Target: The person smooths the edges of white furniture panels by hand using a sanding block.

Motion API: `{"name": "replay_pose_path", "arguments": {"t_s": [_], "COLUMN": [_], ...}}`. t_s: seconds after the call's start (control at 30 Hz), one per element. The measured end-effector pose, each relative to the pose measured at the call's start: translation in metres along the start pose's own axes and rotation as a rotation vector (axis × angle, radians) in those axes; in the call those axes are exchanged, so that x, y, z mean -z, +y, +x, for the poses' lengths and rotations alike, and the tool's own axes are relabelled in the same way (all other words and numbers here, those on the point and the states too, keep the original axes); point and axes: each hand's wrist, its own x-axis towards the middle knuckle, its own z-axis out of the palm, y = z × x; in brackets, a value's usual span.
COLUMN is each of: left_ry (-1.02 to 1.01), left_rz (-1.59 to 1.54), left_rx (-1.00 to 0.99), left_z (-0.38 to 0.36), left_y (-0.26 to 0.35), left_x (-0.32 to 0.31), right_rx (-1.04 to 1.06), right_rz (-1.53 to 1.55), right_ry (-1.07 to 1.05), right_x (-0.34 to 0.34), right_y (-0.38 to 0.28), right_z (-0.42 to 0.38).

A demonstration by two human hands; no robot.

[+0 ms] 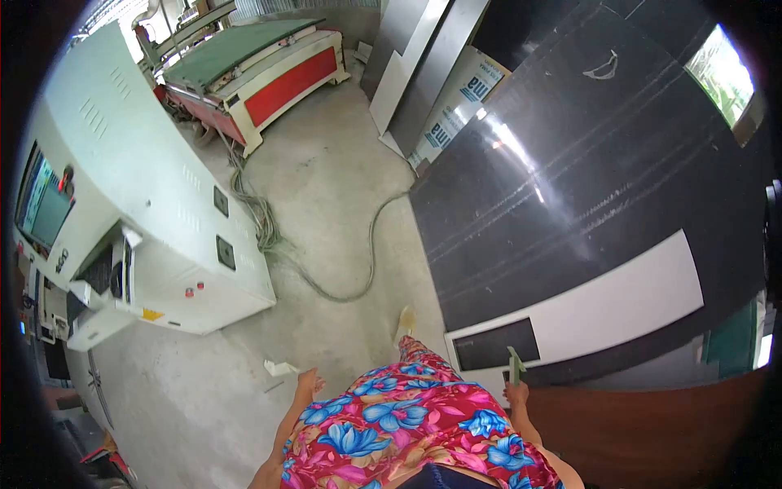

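My left hand [309,383] hangs low beside the flowered clothing [391,416], over the concrete floor, its fingers apart and nothing in them. On the other side, my right hand [516,393] is closed around a flat green object [516,366] that points upward. Just beyond it, a white panel [611,301] with a rectangular cutout lies against a large dark sheet [554,187]. A scrap of white material [281,368] is on the floor near my left hand.
A tall white machine cabinet [179,204] with a screen stands at the left. Cables [371,244] run across the floor [326,171]. A green-topped machine table [244,53] is at the back. Boards [423,73] lean beside the dark sheet. A brown surface [652,424] is at the lower right.
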Motion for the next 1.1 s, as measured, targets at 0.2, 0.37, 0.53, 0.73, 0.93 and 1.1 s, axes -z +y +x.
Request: {"name": "replay_pose_path", "arguments": {"t_s": [0.2,0.37,0.53,0.73,0.93,1.1], "left_ry": [-0.109,0.036,0.046,-0.037,0.127,0.391], "left_rz": [0.106,0.064,0.696,1.528,1.612,1.873], "left_rx": [-0.254,-0.292,-0.574,-0.803,-0.748,-0.863], "left_z": [0.038,0.025,0.052,0.117,0.18,0.25], "left_y": [0.131,0.22,0.229,0.276,0.46,0.652], "left_x": [-0.038,-0.092,-0.088,-0.065,-0.029,-0.032], "right_rx": [-0.105,0.164,0.387,0.392,0.132,0.216], "right_rz": [0.092,0.181,-0.071,-0.134,-0.242,-0.416], "right_ry": [0.047,-0.075,-0.162,-0.182,-0.162,-0.1], "right_x": [-0.042,-0.102,-0.169,-0.266,-0.33,-0.384], "right_y": [-0.082,-0.213,-0.346,-0.399,-0.471,-0.55], "right_z": [0.1,0.171,0.18,0.207,0.167,0.173]}}
